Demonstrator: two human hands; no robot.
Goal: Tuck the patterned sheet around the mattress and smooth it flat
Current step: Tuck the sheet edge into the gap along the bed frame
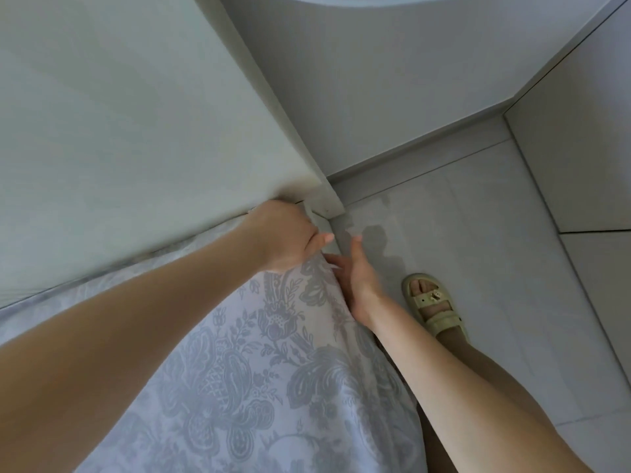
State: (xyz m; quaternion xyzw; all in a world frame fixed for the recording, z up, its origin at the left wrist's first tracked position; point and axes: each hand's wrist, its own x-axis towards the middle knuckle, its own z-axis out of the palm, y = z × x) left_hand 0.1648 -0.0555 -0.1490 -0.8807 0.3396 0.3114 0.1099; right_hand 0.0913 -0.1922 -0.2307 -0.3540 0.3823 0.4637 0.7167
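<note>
Your left hand is curled round a bunch of the patterned sheet at the corner, right under the big white board. Your right hand rests loose and flat on the sheet's side. Pull the bunch tight, then push it down and under with flat fingers.

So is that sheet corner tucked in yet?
Not yet: the left hand grips the patterned sheet at its corner beside the white panel.
</note>
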